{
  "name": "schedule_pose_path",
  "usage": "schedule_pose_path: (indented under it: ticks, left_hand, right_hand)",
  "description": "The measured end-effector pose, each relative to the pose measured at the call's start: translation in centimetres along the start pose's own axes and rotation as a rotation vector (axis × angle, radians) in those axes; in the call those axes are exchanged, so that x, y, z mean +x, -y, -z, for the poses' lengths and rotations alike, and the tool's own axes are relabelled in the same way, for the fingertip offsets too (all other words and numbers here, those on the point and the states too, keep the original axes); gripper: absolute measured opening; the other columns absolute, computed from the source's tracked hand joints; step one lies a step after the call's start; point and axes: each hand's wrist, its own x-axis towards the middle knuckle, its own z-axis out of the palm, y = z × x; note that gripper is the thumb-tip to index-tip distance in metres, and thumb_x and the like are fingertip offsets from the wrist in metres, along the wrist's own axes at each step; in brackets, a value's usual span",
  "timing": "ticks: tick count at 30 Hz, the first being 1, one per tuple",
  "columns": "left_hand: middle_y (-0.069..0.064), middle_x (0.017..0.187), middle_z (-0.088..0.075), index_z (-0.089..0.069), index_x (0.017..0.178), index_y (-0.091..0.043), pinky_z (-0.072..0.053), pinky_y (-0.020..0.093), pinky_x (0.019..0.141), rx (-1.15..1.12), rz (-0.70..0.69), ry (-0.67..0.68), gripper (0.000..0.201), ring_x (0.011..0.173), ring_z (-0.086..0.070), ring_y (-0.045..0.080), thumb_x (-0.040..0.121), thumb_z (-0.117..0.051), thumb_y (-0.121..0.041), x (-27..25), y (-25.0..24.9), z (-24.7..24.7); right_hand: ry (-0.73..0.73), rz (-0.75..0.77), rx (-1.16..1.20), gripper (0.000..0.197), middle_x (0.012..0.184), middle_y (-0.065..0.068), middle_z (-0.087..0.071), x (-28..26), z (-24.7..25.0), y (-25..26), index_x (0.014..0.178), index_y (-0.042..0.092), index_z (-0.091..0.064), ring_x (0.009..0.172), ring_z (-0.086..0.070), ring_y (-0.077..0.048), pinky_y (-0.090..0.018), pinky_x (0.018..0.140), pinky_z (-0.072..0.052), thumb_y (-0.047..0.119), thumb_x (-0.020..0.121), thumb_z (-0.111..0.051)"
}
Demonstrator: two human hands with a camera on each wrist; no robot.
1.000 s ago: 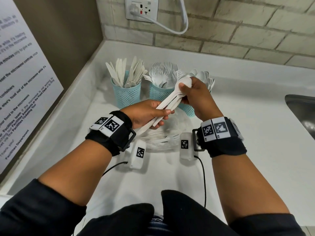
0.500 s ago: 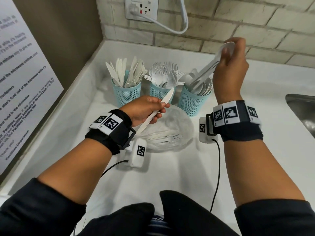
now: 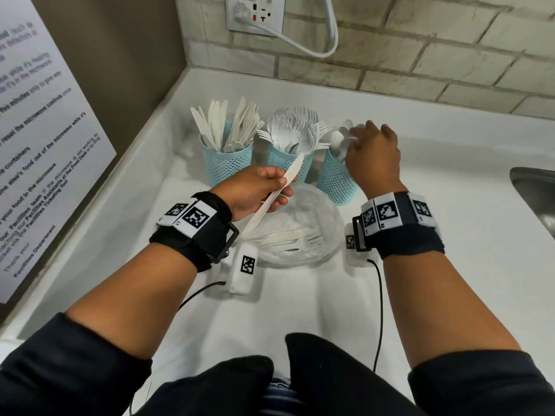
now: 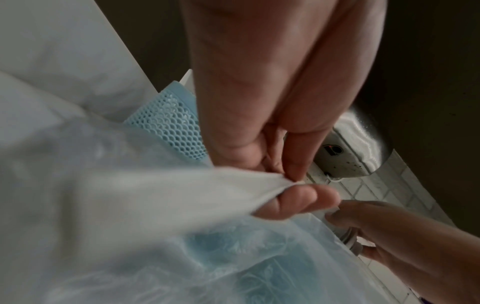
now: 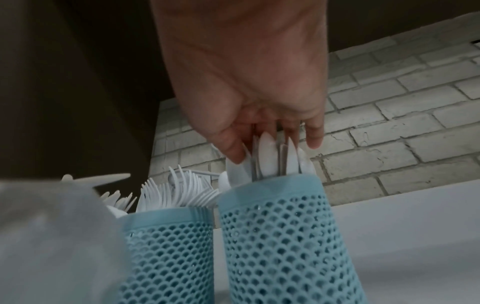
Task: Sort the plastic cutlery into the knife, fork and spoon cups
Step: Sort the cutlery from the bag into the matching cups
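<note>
The right hand [image 3: 372,154], which carried spoons half a second ago, now rests loose-fingered and empty atop the spoon cup [image 3: 335,178], spoons delivered; the left hand [image 3: 255,190] pinches a knife [image 3: 277,190] awaiting the knife cup [image 3: 228,163].

The right hand [image 3: 374,157] is hiding most of the spoon cup [image 3: 335,178]; its fingertips are possibly touching spoons there.
</note>
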Motion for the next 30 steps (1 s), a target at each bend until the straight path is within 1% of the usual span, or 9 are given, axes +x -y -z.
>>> schedule_pose_path:
  ticks: [3, 5, 8, 11, 15, 20, 24, 26, 30]
  left_hand:
    - [0.003, 0.075, -0.056, -0.054, 0.092, -0.014, -0.041, 0.017, 0.048, -0.072, -0.019, -0.046, 0.02, 0.049, -0.053, 0.007, 0.099, -0.036, -0.008, 0.1, -0.7, -0.3]
    - [0.002, 0.07, -0.049, -0.052, 0.097, -0.017, -0.03, 0.018, 0.046, -0.119, -0.064, -0.075, 0.021, 0.047, -0.04, 0.008, 0.102, -0.032, -0.017, 0.0, -1.5, -0.2]
    - [-0.002, 0.063, -0.04, -0.052, 0.106, -0.023, -0.026, 0.014, 0.044, -0.07, -0.173, -0.112, 0.026, 0.043, -0.031, 0.005, 0.103, -0.027, -0.029, 0.2, -2.8, 0.5]
    - [-0.003, 0.059, -0.051, -0.055, 0.095, -0.022, -0.032, 0.018, 0.046, -0.093, -0.281, -0.225, 0.028, 0.039, -0.04, 0.002, 0.103, -0.028, -0.02, 0.3, -4.8, 1.8]
    - [-0.004, 0.07, -0.065, -0.054, 0.095, -0.017, -0.046, 0.019, 0.06, -0.202, -0.54, -0.398, 0.026, 0.061, -0.062, 0.004, 0.101, -0.03, -0.007, -0.5, -7.9, 3.6]
    - [-0.002, 0.089, -0.066, -0.042, 0.103, -0.023, -0.05, 0.024, 0.076, -0.115, -0.905, -0.529, 0.026, 0.089, -0.067, 0.013, 0.094, -0.033, -0.001, -1.6, -8.9, 5.2]
    - [0.0, 0.092, -0.067, -0.043, 0.099, -0.023, -0.049, 0.026, 0.083, -0.077, -0.923, -0.624, 0.022, 0.096, -0.066, 0.014, 0.093, -0.034, -0.004, -0.8, -8.1, 5.6]
    - [0.006, 0.096, -0.065, -0.047, 0.096, -0.023, -0.049, 0.022, 0.083, -0.018, -0.886, -0.664, 0.018, 0.095, -0.064, 0.012, 0.096, -0.035, -0.009, -0.1, -7.2, 5.7]
    - [0.001, 0.083, -0.061, -0.059, 0.083, -0.018, -0.041, 0.018, 0.069, 0.201, -0.735, -0.741, 0.019, 0.073, -0.054, 0.005, 0.096, -0.046, -0.02, 1.4, -4.9, 6.5]
  right_hand:
    - [0.072, 0.028, 0.062, 0.053, 0.149, -0.007, -0.033, 0.1, -0.1, -0.1, 0.142, 0.022, -0.036, 0.135, -0.028, -0.037, -0.049, 0.109, -0.028, 0.026, 0.089, -0.043]
    - [0.097, 0.035, 0.028, 0.048, 0.153, -0.005, -0.028, -0.2, -0.3, -0.1, 0.141, 0.025, -0.038, 0.139, -0.019, -0.035, -0.049, 0.11, -0.024, 0.028, 0.094, -0.045]
    - [0.089, 0.045, 0.034, 0.041, 0.145, -0.005, -0.04, 0.1, -0.7, -0.5, 0.133, 0.023, -0.05, 0.137, -0.023, -0.033, -0.046, 0.109, -0.024, 0.035, 0.095, -0.039]
    - [0.098, 0.037, 0.046, 0.063, 0.136, -0.005, -0.049, 0.6, -1.2, -0.7, 0.127, 0.024, -0.055, 0.132, -0.032, -0.033, -0.046, 0.108, -0.026, 0.05, 0.081, -0.021]
    - [0.076, 0.039, 0.062, 0.071, 0.135, -0.005, -0.051, 1.0, -1.7, -0.9, 0.125, 0.024, -0.057, 0.132, -0.035, -0.032, -0.046, 0.106, -0.026, 0.052, 0.075, -0.016]
    - [0.069, 0.019, 0.07, 0.044, 0.135, -0.011, -0.051, 0.8, -1.5, -0.7, 0.123, 0.022, -0.059, 0.133, -0.032, -0.034, -0.045, 0.106, -0.025, 0.036, 0.089, -0.035]
    - [0.079, 0.011, 0.071, 0.056, 0.134, -0.011, -0.052, 0.7, -1.4, -0.5, 0.122, 0.022, -0.06, 0.132, -0.034, -0.033, -0.044, 0.105, -0.026, 0.04, 0.081, -0.025]
    - [0.087, 0.005, 0.061, 0.049, 0.135, -0.011, -0.051, 0.8, -1.4, -0.6, 0.122, 0.021, -0.06, 0.133, -0.032, -0.033, -0.045, 0.106, -0.026, 0.037, 0.087, -0.03]
    - [0.085, 0.017, 0.04, 0.035, 0.135, -0.012, -0.051, 0.8, -1.4, -0.9, 0.12, 0.02, -0.061, 0.133, -0.031, -0.033, -0.045, 0.107, -0.025, 0.028, 0.094, -0.039]
